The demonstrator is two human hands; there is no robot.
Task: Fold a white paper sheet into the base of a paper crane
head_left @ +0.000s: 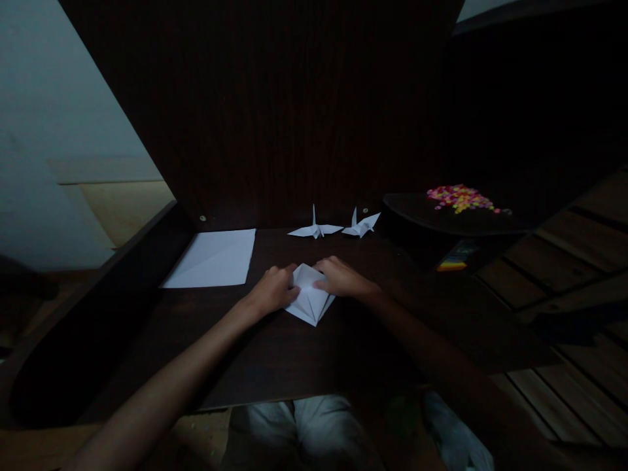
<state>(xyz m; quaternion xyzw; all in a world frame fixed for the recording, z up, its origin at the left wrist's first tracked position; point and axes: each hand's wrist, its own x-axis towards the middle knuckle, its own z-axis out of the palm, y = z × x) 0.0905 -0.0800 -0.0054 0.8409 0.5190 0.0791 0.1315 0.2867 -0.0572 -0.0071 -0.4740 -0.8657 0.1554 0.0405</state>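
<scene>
Folded white paper (310, 302) is located on the dark wooden tabletop (235, 373), directly between the two hands, in a kite-like form with creased flaps meeting along a middle line. Its long axis is judged to run roughly away from the body, with the sharp corner aimed at the wearer and the blunter corner at the upright back panel (294, 118). The left side is held by the left hand (275, 288) and the right side by the right hand (343, 278), thumbs laid on top; how far the fingers reach beneath cannot be told. Both hands are in contact, so neither is nearer; the sharp corner is left uncovered. Beyond the work, two origami cranes (315, 230) are noted near the panel, with white sheets (216, 258) to the left. Small coloured pieces (461, 198) are heaped on the corner shelf (407, 208). No brand or writing can be read; a colour-banded item (452, 265) below the shelf is too dim for any lettering.
</scene>
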